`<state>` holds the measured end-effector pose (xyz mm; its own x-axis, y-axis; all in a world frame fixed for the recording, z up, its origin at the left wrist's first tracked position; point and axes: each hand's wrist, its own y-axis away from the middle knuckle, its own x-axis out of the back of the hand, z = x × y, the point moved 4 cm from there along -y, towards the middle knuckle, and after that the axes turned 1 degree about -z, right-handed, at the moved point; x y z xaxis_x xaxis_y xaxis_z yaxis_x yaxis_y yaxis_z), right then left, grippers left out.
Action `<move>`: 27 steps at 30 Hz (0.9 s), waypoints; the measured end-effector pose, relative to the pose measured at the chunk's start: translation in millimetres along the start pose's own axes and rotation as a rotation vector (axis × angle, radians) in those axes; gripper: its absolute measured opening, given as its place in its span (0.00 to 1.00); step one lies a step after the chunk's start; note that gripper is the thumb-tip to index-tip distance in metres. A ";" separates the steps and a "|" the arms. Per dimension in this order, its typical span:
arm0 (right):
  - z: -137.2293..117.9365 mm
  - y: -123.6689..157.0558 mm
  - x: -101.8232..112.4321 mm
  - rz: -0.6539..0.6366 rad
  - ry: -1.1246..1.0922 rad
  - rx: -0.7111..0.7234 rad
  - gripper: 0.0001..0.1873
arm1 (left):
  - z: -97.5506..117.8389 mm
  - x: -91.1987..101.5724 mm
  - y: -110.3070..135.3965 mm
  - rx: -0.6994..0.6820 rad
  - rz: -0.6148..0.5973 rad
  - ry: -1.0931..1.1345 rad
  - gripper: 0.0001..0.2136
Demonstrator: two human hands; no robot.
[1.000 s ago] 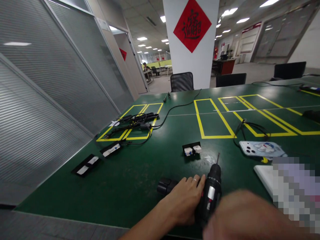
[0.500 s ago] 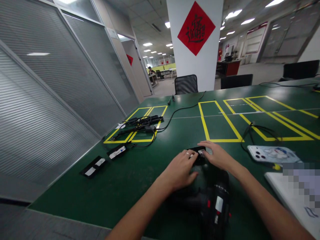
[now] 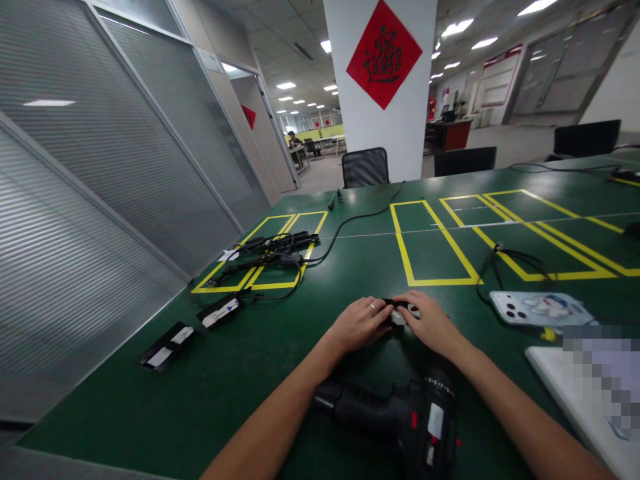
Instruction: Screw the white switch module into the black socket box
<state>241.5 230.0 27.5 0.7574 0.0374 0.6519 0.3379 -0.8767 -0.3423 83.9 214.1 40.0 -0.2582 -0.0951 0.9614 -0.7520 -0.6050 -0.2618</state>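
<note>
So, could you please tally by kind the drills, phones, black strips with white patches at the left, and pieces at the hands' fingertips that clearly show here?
Drill: 1
Phone: 1
Strips: 2
Piece, partly hidden by the fingers: 1
Total: 5

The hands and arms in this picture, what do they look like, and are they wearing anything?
The left hand wears a shiny, silvery ring on one finger. The right hand shows no ring. Neither wears a glove, and no sleeves or watches show on the forearms.
</note>
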 end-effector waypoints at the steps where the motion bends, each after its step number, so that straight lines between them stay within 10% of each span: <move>1: -0.1 -0.2 0.5 0.002 -0.001 -0.004 0.13 | -0.3 -0.7 0.5 -0.003 0.006 0.011 0.15; 10: -3.0 1.1 1.9 0.004 0.020 -0.015 0.13 | -0.5 14.1 10.9 0.154 0.027 0.178 0.19; 17: -4.0 1.2 2.8 -0.013 0.025 -0.016 0.14 | -69.1 53.5 71.7 0.522 -0.072 0.237 0.15; 27: -5.8 3.2 3.8 -0.021 0.046 -0.018 0.15 | -105.8 33.1 100.6 0.624 -0.177 0.261 0.14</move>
<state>242.1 224.6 32.8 0.7235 0.0335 0.6895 0.3426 -0.8846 -0.3165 -64.5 233.7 36.5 -0.3600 0.1921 0.9129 -0.3275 -0.9423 0.0691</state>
